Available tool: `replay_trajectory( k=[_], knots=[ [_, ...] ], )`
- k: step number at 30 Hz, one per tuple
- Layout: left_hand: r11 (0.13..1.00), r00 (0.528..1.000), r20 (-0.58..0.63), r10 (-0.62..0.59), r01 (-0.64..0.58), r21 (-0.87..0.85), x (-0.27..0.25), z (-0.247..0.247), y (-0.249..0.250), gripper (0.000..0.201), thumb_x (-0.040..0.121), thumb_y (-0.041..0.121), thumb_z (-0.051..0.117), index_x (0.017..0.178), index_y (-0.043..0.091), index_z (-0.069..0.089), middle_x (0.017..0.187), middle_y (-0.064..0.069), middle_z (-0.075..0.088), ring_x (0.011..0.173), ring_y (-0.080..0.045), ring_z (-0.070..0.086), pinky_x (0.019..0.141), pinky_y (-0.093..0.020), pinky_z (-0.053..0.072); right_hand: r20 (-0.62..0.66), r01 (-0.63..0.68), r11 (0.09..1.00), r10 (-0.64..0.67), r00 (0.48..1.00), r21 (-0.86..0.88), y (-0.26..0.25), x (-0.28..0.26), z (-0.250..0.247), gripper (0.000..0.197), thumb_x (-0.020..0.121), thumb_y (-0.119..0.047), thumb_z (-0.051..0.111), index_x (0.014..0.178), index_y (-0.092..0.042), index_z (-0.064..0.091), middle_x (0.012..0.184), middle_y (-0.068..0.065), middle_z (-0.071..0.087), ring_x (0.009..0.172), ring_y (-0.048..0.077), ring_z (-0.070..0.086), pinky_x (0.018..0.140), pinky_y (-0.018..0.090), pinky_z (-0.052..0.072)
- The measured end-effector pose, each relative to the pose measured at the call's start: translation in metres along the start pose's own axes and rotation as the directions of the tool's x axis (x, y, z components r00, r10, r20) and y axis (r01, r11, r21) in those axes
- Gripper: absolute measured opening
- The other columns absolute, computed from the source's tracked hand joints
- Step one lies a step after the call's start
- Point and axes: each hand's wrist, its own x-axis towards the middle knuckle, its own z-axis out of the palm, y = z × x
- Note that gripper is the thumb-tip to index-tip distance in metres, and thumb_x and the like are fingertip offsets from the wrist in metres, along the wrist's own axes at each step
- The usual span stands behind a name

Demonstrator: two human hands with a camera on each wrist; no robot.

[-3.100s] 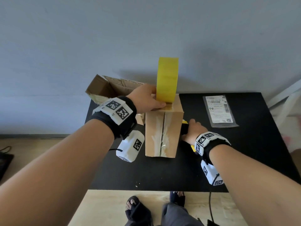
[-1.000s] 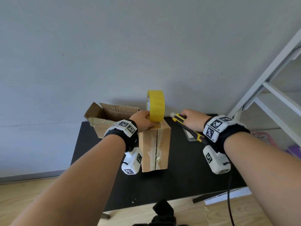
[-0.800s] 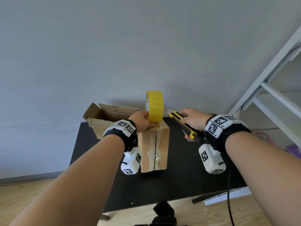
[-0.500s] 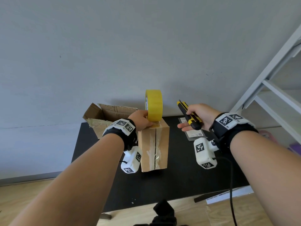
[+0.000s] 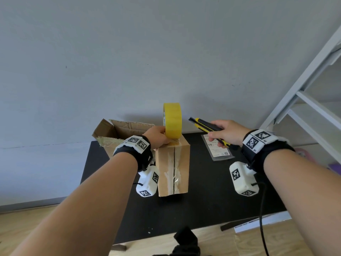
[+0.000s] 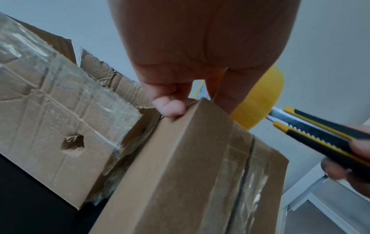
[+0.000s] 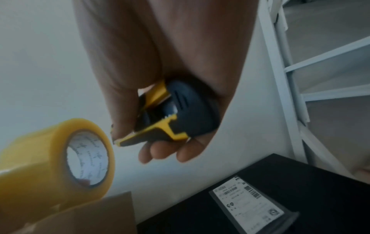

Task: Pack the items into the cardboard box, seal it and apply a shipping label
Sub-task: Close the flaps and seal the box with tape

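Sealed cardboard box (image 5: 173, 167) stands upright at frame centre on the tabletop (image 5: 212, 200). Left hand (image 5: 156, 138) pinches the yellow tape roll (image 5: 172, 121) on top; right hand (image 5: 227, 133) grips the utility knife (image 5: 206, 127) — blade exposed. Risk: cutting near left fingers (image 6: 170, 107), or the narrow box tipping.

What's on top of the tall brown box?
The yellow tape roll stands on edge on the tall box, steadied by the left hand. Tape covers the seam. What is inside the box cannot be seen.
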Motion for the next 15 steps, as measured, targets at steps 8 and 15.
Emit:
replay_trajectory(
  k=[8, 15],
  knots=[
    [0.996, 0.996, 0.017, -0.087, 0.086, 0.031, -0.005, -0.003, 0.009, 0.025, 0.089, -0.003, 0.044, 0.103, 0.015, 0.055, 0.071, -0.005, 0.048, 0.053, -0.020, 0.050, 0.041, -0.020, 0.040, 0.213, -0.010, 0.968, 0.065, 0.975, -0.250, -0.003, -0.012, 0.001, 0.027, 0.079, -0.045, 0.072, 0.103, -0.033, 0.072, 0.067, -0.004, 0.065, 0.054, 0.009, 0.049, 0.048, 0.021, 0.038],
    [0.991, 0.991, 0.031, -0.132, 0.131, 0.031, -0.004, -0.001, 0.011, 0.030, 0.086, -0.011, 0.043, 0.075, 0.016, 0.049, 0.079, -0.008, 0.048, 0.080, -0.040, 0.062, 0.041, -0.024, 0.045, 0.172, 0.194, 0.886, -0.132, 0.976, -0.421, -0.025, -0.002, 0.027, 0.036, 0.076, -0.045, 0.074, 0.110, -0.036, 0.071, 0.088, -0.011, 0.071, 0.085, 0.008, 0.062, 0.078, 0.024, 0.046]
  ],
)
